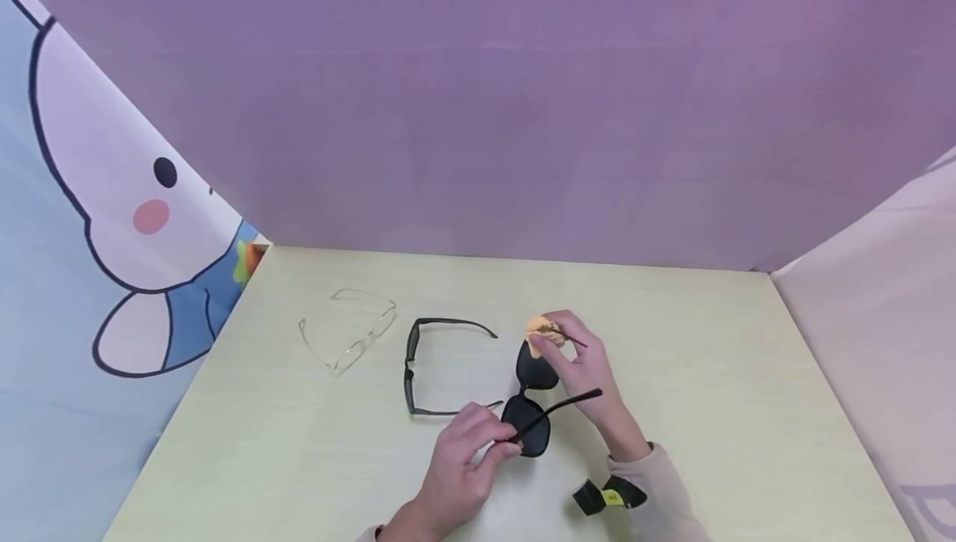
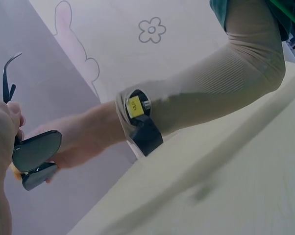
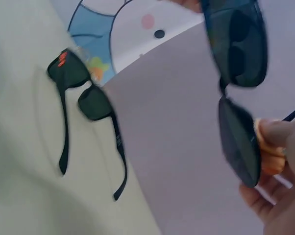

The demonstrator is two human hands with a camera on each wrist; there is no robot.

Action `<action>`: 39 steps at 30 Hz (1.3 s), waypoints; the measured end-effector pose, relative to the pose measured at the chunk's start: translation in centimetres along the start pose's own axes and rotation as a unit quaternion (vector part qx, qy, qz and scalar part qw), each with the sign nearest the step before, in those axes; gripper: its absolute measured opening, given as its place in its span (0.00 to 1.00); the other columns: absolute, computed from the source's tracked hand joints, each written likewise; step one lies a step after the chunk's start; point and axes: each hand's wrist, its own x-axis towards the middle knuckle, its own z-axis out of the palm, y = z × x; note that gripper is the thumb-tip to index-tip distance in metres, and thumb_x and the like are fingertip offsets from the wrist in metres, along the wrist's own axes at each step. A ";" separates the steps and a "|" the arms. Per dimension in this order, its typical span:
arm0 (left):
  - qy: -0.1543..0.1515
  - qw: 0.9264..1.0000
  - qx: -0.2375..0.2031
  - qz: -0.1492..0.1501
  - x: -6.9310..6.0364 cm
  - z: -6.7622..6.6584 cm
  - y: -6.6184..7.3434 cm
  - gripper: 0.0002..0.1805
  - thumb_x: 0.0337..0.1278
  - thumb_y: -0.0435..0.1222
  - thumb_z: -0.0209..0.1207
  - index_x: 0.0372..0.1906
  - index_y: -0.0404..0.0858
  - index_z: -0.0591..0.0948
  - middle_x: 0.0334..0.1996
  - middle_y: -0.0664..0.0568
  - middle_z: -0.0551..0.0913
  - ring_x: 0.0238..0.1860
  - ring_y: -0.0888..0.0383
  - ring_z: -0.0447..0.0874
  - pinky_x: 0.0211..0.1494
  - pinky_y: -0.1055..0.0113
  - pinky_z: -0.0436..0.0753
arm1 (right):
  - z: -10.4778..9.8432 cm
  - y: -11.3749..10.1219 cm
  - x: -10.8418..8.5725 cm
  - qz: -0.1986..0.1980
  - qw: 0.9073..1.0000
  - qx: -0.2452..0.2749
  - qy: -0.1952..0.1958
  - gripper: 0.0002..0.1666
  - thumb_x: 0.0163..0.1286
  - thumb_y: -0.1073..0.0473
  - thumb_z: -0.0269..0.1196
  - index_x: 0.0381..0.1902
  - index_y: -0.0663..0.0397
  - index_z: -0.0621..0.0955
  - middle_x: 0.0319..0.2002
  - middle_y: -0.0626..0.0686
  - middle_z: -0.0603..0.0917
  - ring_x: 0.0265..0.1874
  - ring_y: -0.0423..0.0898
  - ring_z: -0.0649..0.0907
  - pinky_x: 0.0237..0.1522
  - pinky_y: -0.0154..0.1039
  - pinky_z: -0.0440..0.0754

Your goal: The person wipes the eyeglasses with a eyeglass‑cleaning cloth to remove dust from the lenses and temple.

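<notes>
A pair of black sunglasses is held above the table between both hands. My left hand pinches it near the hinge of the closer lens, whose temple arm points up to the right. At the far lens, my right hand grips a small crumpled orange cloth around the frame's end and temple arm. In the right wrist view, the orange cloth sits behind the lower lens, between thumb and fingers. The left wrist view shows the dark lenses beside the left hand.
Left of the hands, another pair of black sunglasses lies with its arms unfolded. Thin-framed clear glasses lie farther left. The pale table meets a purple backdrop. A black device with a yellow label is on the right wrist.
</notes>
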 end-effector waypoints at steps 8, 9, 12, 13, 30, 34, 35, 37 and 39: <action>-0.001 0.999 -0.004 -0.036 -0.3 -0.2 -0.4 0.02 0.64 0.32 0.66 0.38 0.37 0.85 0.29 0.53 0.83 0.33 0.58 0.77 0.38 0.73 0.78 | 0.2 1.5 -0.6 0.048 0.997 -0.055 -0.019 0.09 0.72 0.61 0.68 0.49 0.49 0.84 0.44 0.47 0.85 0.41 0.39 0.81 0.43 0.35 0.81; -0.001 0.999 -0.005 -0.044 -0.3 -0.2 -0.5 0.02 0.63 0.31 0.67 0.38 0.38 0.85 0.29 0.53 0.82 0.33 0.58 0.77 0.37 0.73 0.78 | 0.1 1.6 -0.7 0.052 0.997 -0.056 -0.016 0.10 0.72 0.60 0.68 0.49 0.48 0.84 0.44 0.46 0.85 0.42 0.39 0.81 0.44 0.34 0.81; -0.004 0.998 -0.002 -0.059 -0.3 -0.3 -0.9 0.07 0.56 0.27 0.69 0.38 0.39 0.86 0.29 0.54 0.82 0.33 0.58 0.77 0.37 0.73 0.78 | -0.3 1.7 -1.0 0.057 0.997 -0.058 -0.001 0.09 0.73 0.61 0.67 0.49 0.49 0.84 0.44 0.46 0.85 0.43 0.39 0.81 0.46 0.33 0.80; -0.005 0.998 -0.001 -0.063 -0.3 -0.3 -1.0 0.08 0.55 0.26 0.69 0.38 0.39 0.86 0.29 0.54 0.82 0.33 0.58 0.77 0.37 0.73 0.78 | -0.4 1.8 -1.1 0.057 0.997 -0.058 0.006 0.09 0.72 0.61 0.67 0.49 0.49 0.84 0.44 0.47 0.86 0.43 0.38 0.81 0.46 0.32 0.80; -0.095 0.983 0.152 -0.035 4.2 -1.0 -6.4 0.04 0.59 0.30 0.69 0.38 0.35 0.87 0.33 0.52 0.86 0.37 0.57 0.81 0.43 0.72 0.82 | -2.7 2.7 -3.7 0.067 0.993 -0.081 0.049 0.10 0.67 0.74 0.66 0.46 0.65 0.83 0.39 0.59 0.85 0.36 0.35 0.79 0.41 0.28 0.78; -0.154 0.962 0.225 -0.020 5.6 -0.5 -8.0 0.03 0.62 0.31 0.69 0.39 0.37 0.87 0.34 0.53 0.86 0.39 0.57 0.82 0.46 0.68 0.83 | -3.2 3.6 -4.3 0.080 0.992 -0.092 0.031 0.10 0.68 0.71 0.67 0.47 0.63 0.83 0.39 0.54 0.85 0.34 0.37 0.79 0.38 0.31 0.81; -0.174 0.952 0.251 -0.013 5.8 -0.3 -8.5 0.03 0.62 0.32 0.69 0.39 0.37 0.87 0.35 0.54 0.86 0.39 0.57 0.81 0.47 0.68 0.83 | -3.4 4.0 -4.5 0.085 0.992 -0.093 0.026 0.10 0.68 0.70 0.68 0.47 0.62 0.83 0.39 0.53 0.85 0.34 0.37 0.79 0.37 0.32 0.81; -0.212 0.931 0.297 0.000 6.2 0.1 -9.2 0.02 0.64 0.33 0.68 0.39 0.39 0.87 0.35 0.55 0.86 0.39 0.58 0.80 0.48 0.68 0.82 | -3.7 4.7 -4.9 0.100 0.991 -0.091 0.015 0.10 0.69 0.67 0.68 0.48 0.59 0.83 0.40 0.51 0.85 0.34 0.37 0.79 0.36 0.32 0.82; -0.245 0.910 0.335 0.018 6.4 0.6 -9.9 0.01 0.65 0.34 0.68 0.38 0.40 0.87 0.35 0.56 0.84 0.39 0.58 0.79 0.49 0.68 0.82 | -3.9 5.0 -5.2 0.118 0.989 -0.090 0.001 0.10 0.70 0.65 0.68 0.49 0.57 0.83 0.40 0.51 0.85 0.34 0.38 0.80 0.35 0.33 0.83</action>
